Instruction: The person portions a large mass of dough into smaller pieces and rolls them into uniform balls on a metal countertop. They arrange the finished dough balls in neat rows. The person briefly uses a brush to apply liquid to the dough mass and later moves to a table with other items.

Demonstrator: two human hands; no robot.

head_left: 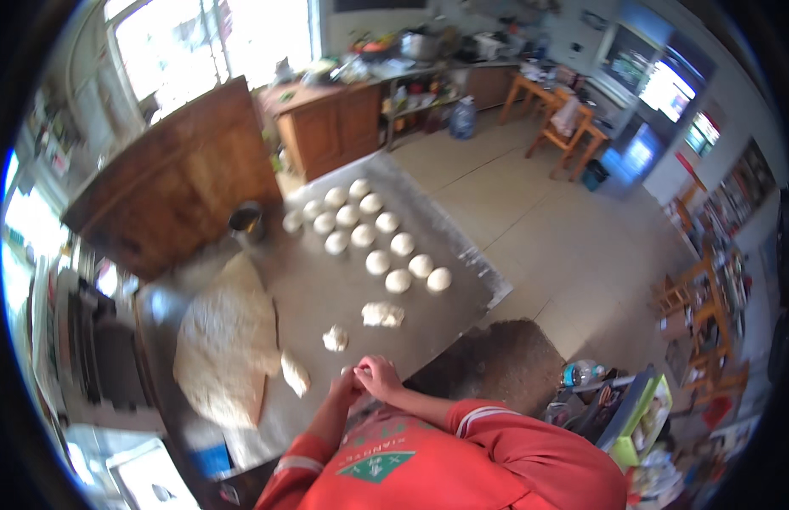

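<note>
My left hand (pixel 347 388) and my right hand (pixel 378 378) are closed together in front of my body, over the near edge of the metal worktable (pixel 305 285). A small pale bit of dough shows at the fingers; the rest of it is hidden. Just beyond them lie a small lump of dough (pixel 335 338) and a larger rough piece (pixel 383 314). Left of my hands is a long strip of dough (pixel 295 374), beside a big flat mass of dough (pixel 229 344). Several round dough balls (pixel 363 235) stand in rough rows toward the far right of the table.
A dark metal cup (pixel 246 221) stands near the tall wooden board (pixel 178 183) along the table's far left. A dark brown surface (pixel 488 365) adjoins the near right edge. To my right are a plastic bottle (pixel 581 372) and a green-edged container (pixel 645 416).
</note>
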